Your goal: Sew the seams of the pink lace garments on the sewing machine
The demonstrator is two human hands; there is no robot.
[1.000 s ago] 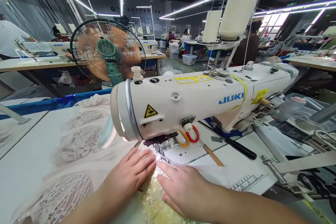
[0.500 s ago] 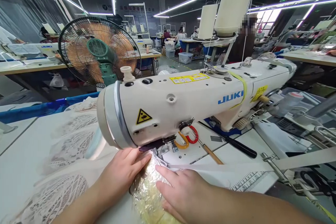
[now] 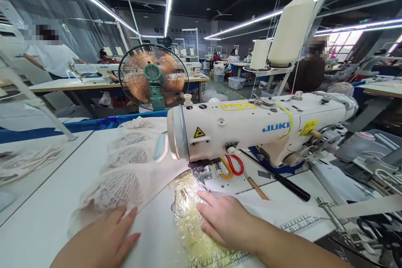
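Observation:
My left hand (image 3: 106, 234) rests with fingers apart on the near edge of the pale, sheer lace fabric (image 3: 121, 188). This fabric runs back along the left side of the white sewing machine (image 3: 245, 123), and one corner reaches under its head. My right hand (image 3: 224, 217) lies just in front of the needle area, fingers stretched out and slightly bent. Its index fingertip is by the metal guide (image 3: 201, 180). Under and beside its fingers is shiny, yellowish clear film (image 3: 186, 217) on the table. A pale strip (image 3: 282, 203) comes in from the right, behind my right wrist.
Red-and-orange-handled scissors (image 3: 235, 164), a wooden-handled tool (image 3: 257, 188) and a black-handled tool (image 3: 292, 186) lie right of the needle. A fan (image 3: 153, 75) stands behind the machine. Thread cones (image 3: 292, 29) rise above it. Other people sit or stand farther back.
My left hand has left the needle area and moved left and nearer, onto the lace fabric. My right hand stays by the guide. The view has turned left and upward.

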